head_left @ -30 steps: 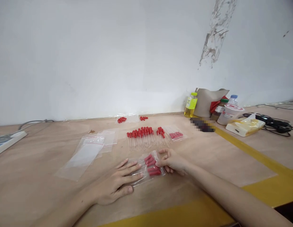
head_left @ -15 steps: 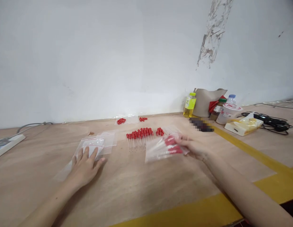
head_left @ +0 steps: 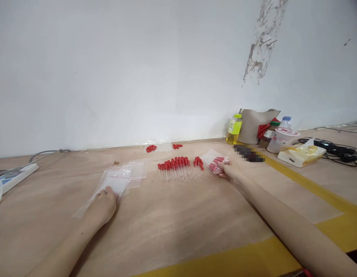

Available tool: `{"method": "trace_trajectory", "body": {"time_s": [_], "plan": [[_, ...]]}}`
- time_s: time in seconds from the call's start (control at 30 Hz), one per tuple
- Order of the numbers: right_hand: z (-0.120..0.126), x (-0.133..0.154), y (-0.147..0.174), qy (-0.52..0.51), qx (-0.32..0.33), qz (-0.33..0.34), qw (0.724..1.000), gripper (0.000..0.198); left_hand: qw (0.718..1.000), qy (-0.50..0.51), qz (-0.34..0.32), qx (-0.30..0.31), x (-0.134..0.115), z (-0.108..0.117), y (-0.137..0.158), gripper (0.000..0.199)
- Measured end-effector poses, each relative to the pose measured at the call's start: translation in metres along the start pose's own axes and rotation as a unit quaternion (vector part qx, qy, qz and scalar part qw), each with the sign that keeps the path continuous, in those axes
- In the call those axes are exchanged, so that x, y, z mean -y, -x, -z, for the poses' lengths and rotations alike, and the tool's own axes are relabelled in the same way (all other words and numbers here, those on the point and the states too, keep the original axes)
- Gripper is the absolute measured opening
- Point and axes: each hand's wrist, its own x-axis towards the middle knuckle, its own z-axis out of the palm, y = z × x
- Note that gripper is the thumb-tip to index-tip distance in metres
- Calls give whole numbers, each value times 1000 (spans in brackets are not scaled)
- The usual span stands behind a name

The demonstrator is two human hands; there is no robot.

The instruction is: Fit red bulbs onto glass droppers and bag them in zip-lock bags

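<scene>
My right hand [head_left: 231, 169] grips a clear plastic bag of red-topped droppers [head_left: 215, 166] by its near end, low over the table beside the loose droppers. Just left of it lies a small group of red-topped droppers [head_left: 198, 161]. A longer row of droppers [head_left: 174, 163], red bulbs toward the wall and clear thin tubes toward me, lies in the middle. My left hand [head_left: 105, 206] rests with curled fingers on the near edge of the stacked clear zip-lock bags [head_left: 116, 179]; its fingertips are partly hidden.
By the wall lie two small piles of red bulbs [head_left: 151, 148]. To the right stand a yellow-liquid bottle [head_left: 234, 130], a grey container [head_left: 252, 127], a lidded tub [head_left: 279, 140], a tissue pack [head_left: 301, 153] and black cables [head_left: 337, 150]. A power strip [head_left: 18, 181] lies at left.
My right hand has moved the bag of droppers away from me, beside the small dropper group. My left hand's fingers, spread flat over the bags before, have drawn back and curled.
</scene>
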Motion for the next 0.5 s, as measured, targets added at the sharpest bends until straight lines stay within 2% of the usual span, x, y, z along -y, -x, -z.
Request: {"method": "trace_trajectory", "body": {"time_s": [0.07, 0.13, 0.33, 0.4, 0.5], "plan": [[-2, -2, 2, 26, 19, 0, 999, 9, 999, -41, 11, 26, -1, 4, 1, 39], [-4, -4, 5, 61, 34, -3, 998, 7, 997, -59, -9, 41, 0, 7, 1, 38], [6, 1, 8, 216, 57, -16, 975, 36, 996, -69, -19, 43, 6, 5, -6, 30], [16, 9, 10, 345, 28, 21, 938, 44, 997, -73, -14, 36, 7, 7, -5, 30], [28, 21, 19, 523, -51, 67, 848, 56, 997, -74, -24, 8, 7, 13, 1, 30]]}}
